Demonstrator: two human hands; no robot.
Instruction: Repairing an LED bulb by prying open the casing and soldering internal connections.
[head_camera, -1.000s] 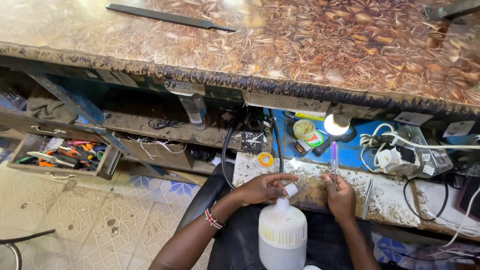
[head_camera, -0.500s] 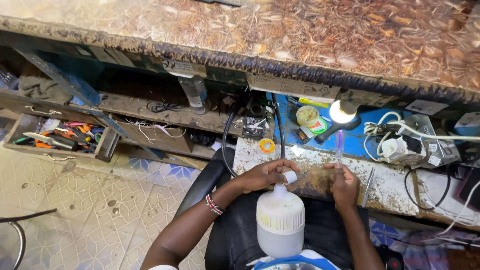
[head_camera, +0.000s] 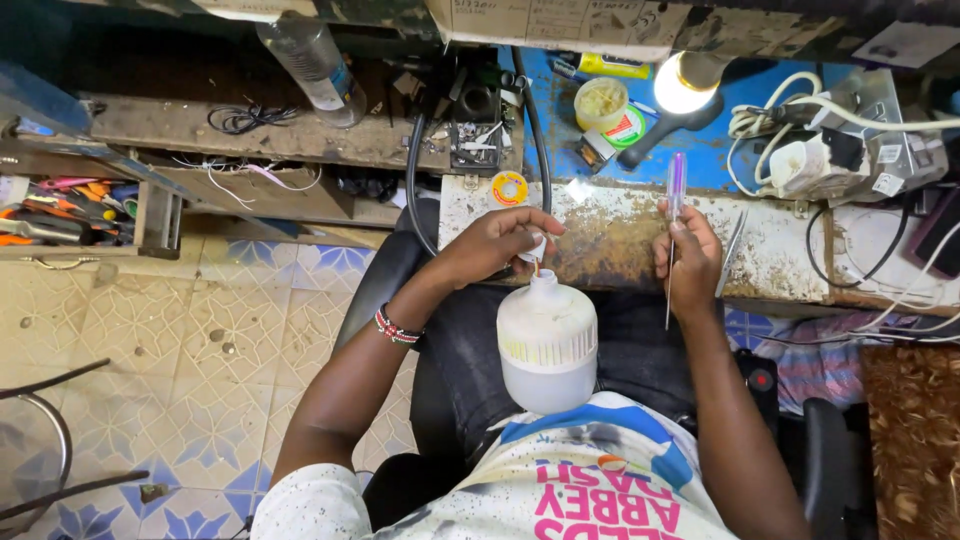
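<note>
Counter (head_camera: 610, 235), rusty white top, runs across upper middle; person sits at its near edge, tiled floor (head_camera: 180, 330) to the left. White bulb housing (head_camera: 547, 345) stands upright on person's lap, just off counter's near edge, neck pointing up toward the edge. Blue shelf (head_camera: 720, 150) behind counter's far edge w/ lit lamp (head_camera: 685, 82), yellow tub (head_camera: 602, 103), white adapter (head_camera: 810, 165) + cables. Tool tray (head_camera: 70, 205) far left. Solder reel (head_camera: 509, 188) at counter's far left corner. Tweezers (head_camera: 731, 250) lie on counter just right of R hand.

Left hand (head_camera: 500, 240): fingers curled in tight, pinching a small white cap piece (head_camera: 537, 247) right above bulb neck, a thin pin showing beneath it; fingertips close to neck, contact w/ neck unclear. Right hand (head_camera: 690, 258): fingers clenched round screwdriver (head_camera: 674, 225), purple handle up over counter, shaft down past near edge.

Vs 0.5 s ago: view tilted down, closer to the lap; R hand w/ screwdriver now apart from bulb, was near it; L hand same spot at neck.
</note>
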